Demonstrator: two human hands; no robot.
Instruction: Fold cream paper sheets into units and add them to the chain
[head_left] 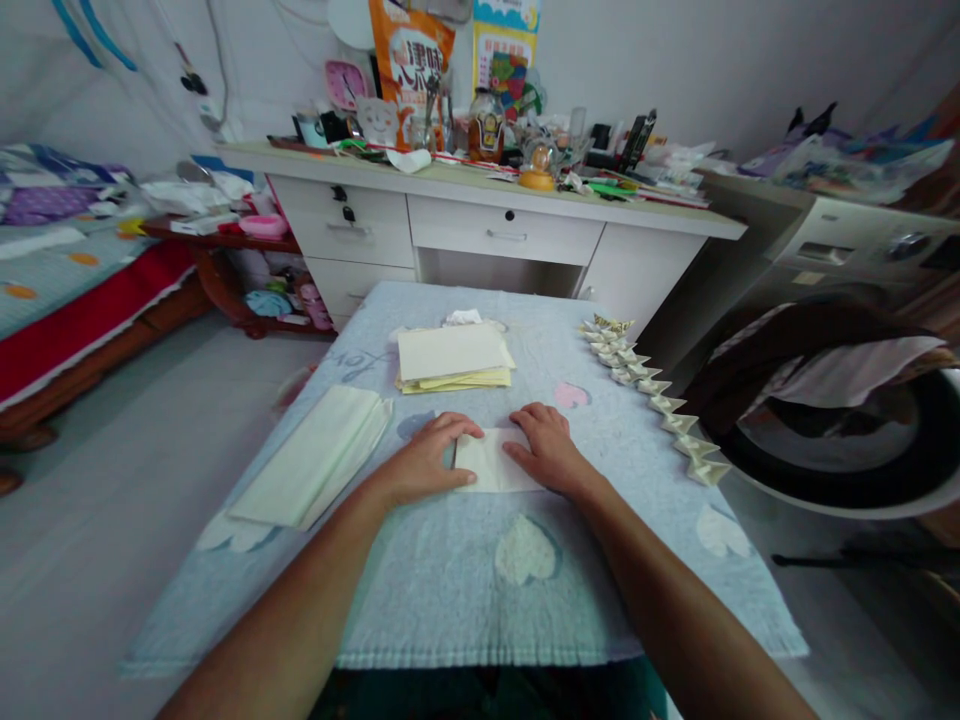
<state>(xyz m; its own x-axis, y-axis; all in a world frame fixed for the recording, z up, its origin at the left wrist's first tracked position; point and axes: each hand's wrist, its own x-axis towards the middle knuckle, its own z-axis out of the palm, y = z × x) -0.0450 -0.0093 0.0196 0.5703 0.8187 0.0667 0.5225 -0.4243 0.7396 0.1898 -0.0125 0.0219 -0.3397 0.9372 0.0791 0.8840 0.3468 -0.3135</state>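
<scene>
A cream-coloured rectangle of paper lies in front of me on the cloth-covered table. My left hand rests at its left end, thumb and fingers spread apart over the near and far corners. On the right end lies my right hand, fingers stretched forward and thumb out to the side, pressing on the paper. Beyond both hands sits a stack of cream and yellow paper sheets. Left of my left hand is a stack of longer pale folded paper. Folded paper pieces with pointed ends form a row at right.
The tabletop wears a pale blue cloth with heart shapes. Behind it stands a white desk crowded with jars, bags and small items. A front-loading washing machine with its door open is at right; a bed is at left.
</scene>
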